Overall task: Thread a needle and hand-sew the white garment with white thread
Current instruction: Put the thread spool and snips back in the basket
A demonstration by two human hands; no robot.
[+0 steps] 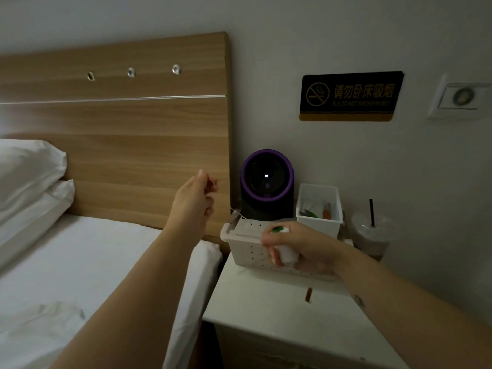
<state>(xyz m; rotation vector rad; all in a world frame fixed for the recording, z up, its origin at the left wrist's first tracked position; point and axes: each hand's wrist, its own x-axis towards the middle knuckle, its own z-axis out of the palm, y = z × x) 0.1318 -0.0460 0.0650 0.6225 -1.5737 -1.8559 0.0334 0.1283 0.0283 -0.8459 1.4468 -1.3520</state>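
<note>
Room: a wooden headboard (133,142) is set against a pale wall, on which a dark no-smoking sign (351,95) is mounted.
Bed: white sheets (93,257) are spread out, and two white pillows (26,171) are stacked at the far left.
Surface: a white bedside surface (279,315) is placed just beside the bed. On it a perforated white basket (245,251) is stood, with a purple-ringed dark device (267,182), a small white bin (319,206) and a lidded cup with a straw (372,238) behind it.
Left hand: the left hand (197,198) is raised in front of the headboard, its fingertips drawn together in a pinching grip on the thread.
Thread: only a short pale stretch of thread (238,213) can be seen, slanting down towards the basket.
Right hand: the right hand (300,249) is held in front of the basket, its fingers curled in a firm grip round a white spool (286,253) with a green end.
Garment: a crumpled white cloth (53,312) is laid on the bed at lower left; whether it is the garment cannot be told.
Needle: none can be made out.
</note>
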